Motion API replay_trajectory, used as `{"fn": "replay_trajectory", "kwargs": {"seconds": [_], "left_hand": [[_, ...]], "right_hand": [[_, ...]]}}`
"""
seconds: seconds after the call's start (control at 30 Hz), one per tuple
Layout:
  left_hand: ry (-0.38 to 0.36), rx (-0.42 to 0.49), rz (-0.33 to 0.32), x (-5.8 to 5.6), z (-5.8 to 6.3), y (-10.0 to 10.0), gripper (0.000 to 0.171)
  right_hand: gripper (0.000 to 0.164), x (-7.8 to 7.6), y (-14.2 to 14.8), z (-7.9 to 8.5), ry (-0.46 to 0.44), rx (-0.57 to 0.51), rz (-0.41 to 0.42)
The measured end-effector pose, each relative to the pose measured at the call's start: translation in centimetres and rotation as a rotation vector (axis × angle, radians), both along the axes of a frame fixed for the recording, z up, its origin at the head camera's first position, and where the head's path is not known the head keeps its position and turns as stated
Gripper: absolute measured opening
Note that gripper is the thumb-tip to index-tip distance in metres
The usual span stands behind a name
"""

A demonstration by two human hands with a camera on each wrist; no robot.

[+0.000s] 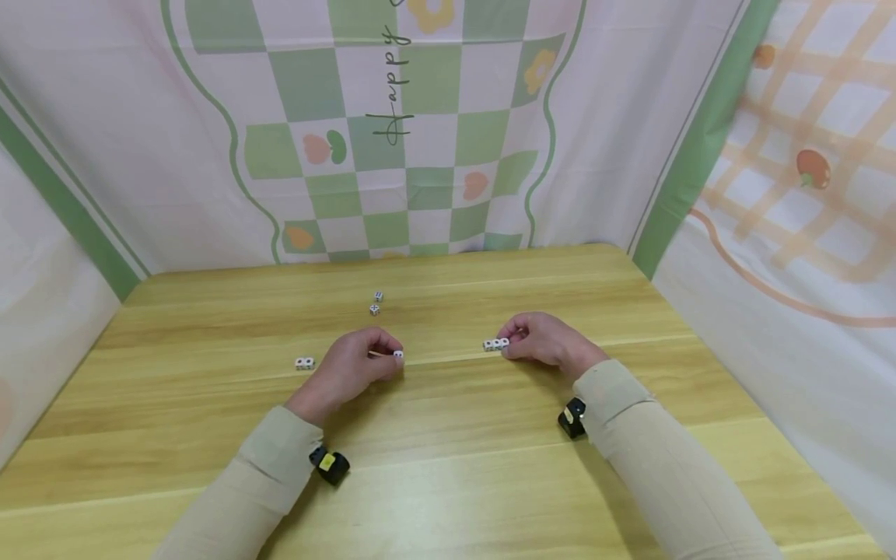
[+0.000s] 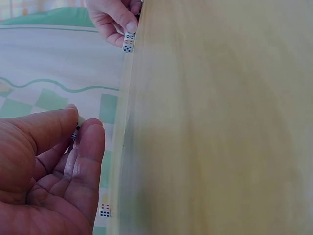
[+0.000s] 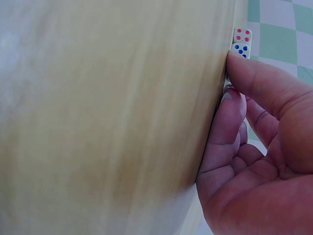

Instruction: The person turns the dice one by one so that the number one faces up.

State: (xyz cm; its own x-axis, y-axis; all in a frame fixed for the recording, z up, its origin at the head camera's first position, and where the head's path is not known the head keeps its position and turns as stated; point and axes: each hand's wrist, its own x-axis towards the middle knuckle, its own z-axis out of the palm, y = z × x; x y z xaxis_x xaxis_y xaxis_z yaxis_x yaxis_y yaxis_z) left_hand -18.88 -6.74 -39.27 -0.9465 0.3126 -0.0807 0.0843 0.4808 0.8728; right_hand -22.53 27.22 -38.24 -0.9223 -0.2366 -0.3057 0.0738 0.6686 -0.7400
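Across from a left hand (image 1: 353,364) pinching 1 die (image 1: 398,355), the right hand (image 1: 549,340) clamps thumb and finger on the end of 3 lined-up dice (image 1: 496,344).

On bench (image 1: 448,482): dice pair (image 1: 304,363), left; second pair (image 1: 376,303), farther back; dice row (image 1: 495,344), right. In left grip (image 1: 355,360), between: die (image 1: 398,354). Behind: curtain (image 1: 374,194).

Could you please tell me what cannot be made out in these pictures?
Left wrist view: most of the die, covered by the left hand pinching it.
Right wrist view: one end of the dice row, hidden by the right hand.
Head view: the exact pips on the two far dice, too small to count surely.
Head view: the lettering after "Happy", cut off by the top edge.
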Motion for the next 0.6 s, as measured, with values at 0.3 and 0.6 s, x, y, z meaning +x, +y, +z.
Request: {"fn": "replay_trajectory", "kwargs": {"seconds": [0.3, 0.6], "left_hand": [[0.036, -0.001, -0.02, 0.02, -0.01, 0.04, 0.017], [0.011, 0.013, -0.012, 0.02, -0.03, 0.0, 0.019]], "right_hand": [[0.023, 0.0, 0.01, -0.01, -0.007, -0.003, 0.006], [0.023, 0.08, 0.02, 0.04, -0.006, -0.005, 0.002]]}}
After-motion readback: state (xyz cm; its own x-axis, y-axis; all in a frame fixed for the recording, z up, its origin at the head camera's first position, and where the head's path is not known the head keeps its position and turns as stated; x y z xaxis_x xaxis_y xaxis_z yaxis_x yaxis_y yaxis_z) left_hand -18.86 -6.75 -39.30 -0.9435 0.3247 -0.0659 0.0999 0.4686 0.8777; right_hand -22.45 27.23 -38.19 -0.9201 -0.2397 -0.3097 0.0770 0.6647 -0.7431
